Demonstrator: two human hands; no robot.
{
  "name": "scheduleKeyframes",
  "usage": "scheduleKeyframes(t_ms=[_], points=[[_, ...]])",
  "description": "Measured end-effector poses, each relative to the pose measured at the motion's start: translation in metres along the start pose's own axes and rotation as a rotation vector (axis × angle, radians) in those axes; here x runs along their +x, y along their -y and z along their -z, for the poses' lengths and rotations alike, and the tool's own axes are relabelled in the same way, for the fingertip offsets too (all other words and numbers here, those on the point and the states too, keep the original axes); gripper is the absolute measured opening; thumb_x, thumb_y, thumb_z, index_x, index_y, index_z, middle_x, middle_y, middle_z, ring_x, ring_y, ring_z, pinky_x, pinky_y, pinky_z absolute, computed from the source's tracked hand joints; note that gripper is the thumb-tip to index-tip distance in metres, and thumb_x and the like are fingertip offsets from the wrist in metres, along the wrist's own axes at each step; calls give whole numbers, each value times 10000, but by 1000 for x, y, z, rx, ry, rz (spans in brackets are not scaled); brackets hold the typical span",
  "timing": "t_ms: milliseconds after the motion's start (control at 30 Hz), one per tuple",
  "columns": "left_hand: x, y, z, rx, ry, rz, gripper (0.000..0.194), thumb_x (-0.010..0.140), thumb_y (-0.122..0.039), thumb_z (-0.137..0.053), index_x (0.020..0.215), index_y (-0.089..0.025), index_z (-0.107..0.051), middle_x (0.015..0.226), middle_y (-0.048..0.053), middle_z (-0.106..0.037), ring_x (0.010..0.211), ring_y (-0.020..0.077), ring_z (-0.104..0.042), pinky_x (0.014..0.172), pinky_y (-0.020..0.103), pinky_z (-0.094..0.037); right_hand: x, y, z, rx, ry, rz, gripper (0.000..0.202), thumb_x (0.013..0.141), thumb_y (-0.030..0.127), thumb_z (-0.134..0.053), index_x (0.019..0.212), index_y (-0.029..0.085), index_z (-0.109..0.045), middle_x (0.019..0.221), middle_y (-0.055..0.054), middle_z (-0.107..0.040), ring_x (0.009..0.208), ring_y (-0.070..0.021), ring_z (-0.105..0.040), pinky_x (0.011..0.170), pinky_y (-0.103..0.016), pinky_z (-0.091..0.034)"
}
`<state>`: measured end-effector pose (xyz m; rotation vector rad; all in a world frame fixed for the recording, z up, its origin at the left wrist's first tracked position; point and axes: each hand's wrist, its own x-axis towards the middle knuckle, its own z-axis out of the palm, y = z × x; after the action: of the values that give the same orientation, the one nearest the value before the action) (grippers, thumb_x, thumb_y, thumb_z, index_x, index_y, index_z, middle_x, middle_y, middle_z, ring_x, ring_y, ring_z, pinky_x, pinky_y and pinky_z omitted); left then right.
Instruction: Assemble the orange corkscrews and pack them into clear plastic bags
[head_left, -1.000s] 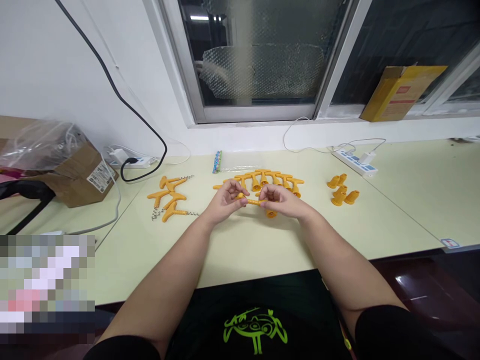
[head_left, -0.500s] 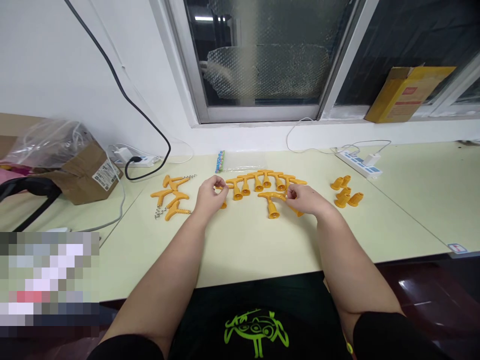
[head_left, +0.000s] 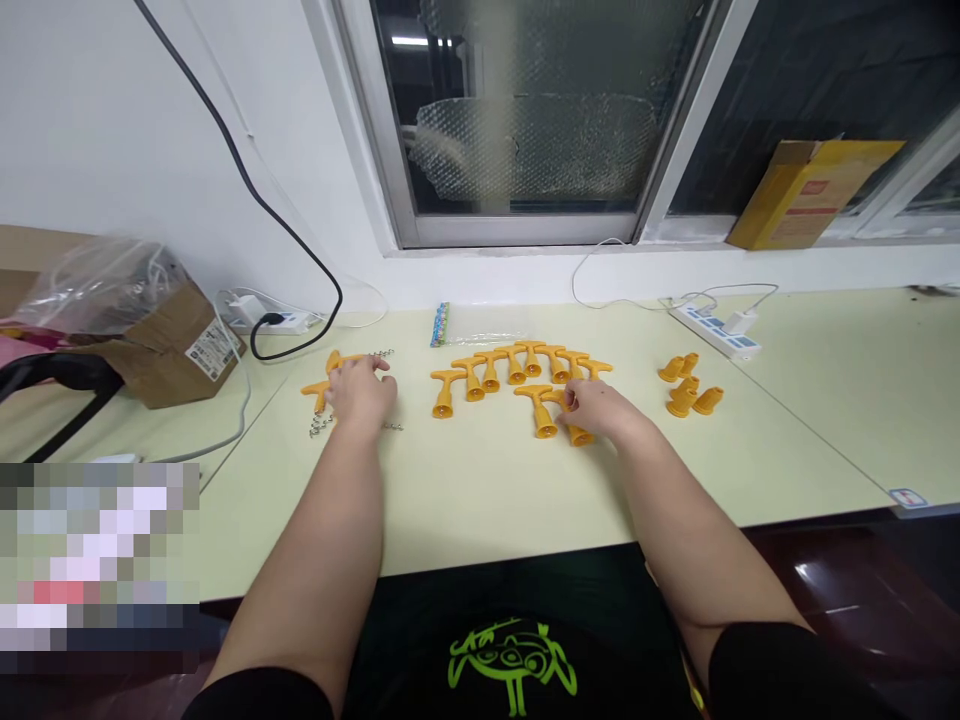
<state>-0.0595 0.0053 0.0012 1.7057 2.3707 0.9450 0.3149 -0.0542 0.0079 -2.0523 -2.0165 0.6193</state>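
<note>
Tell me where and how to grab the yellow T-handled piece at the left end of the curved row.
Pinch the T-handled piece by its narrow stem, probably from above and left: the crossbar widens beyond it, and the neighbouring piece crowds its right.

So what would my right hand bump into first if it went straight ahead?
Your right hand would probably meet the yellow T-handled piece at its fingertips; I can't tell if they touch.

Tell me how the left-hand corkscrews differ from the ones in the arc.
The left-hand corkscrews show bare metal spirals; the arc corkscrews have flared sleeves instead. The left-hand corkscrews lie bunched, partly hidden by the left hand; the arc corkscrews form a curved row. Both have yellow T-shaped handles.
</note>
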Motion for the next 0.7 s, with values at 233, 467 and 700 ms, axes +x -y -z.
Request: scheduleKeyframes(t_ms=[233,467,700], points=[[25,35,-16,35,109,184,373,536,-93,-754,873,-230,-672,1209,197,-627,1303,501,-476,1041,751,-331,9,-23,21,168,-274,-99,309,820,505,-692,952,234,-623,935,-39,-691,803,-202,-624,696,-317,-434],[32,50,-27,62,77,94,404,565,-101,-715,954,-207,-693,1204,194,-638,1261,461,-523,1026,625,-426,28,-74,35,154,-653,-422,497,830,486,-673,1250,220,-660,1430,-174,-493,1397,-356,-393,1118,-449,-355],[31,45,-20,80,100,82,366,586,-88,-672,936,-189,-703,1075,167,-659,1141,389,-609,1010,535,-454,37,-91,31,141,-682,-521,605,862,460,-671,1378,154,-598,1581,-239,-358,1508,-378,-272,1204,-525,-290]])
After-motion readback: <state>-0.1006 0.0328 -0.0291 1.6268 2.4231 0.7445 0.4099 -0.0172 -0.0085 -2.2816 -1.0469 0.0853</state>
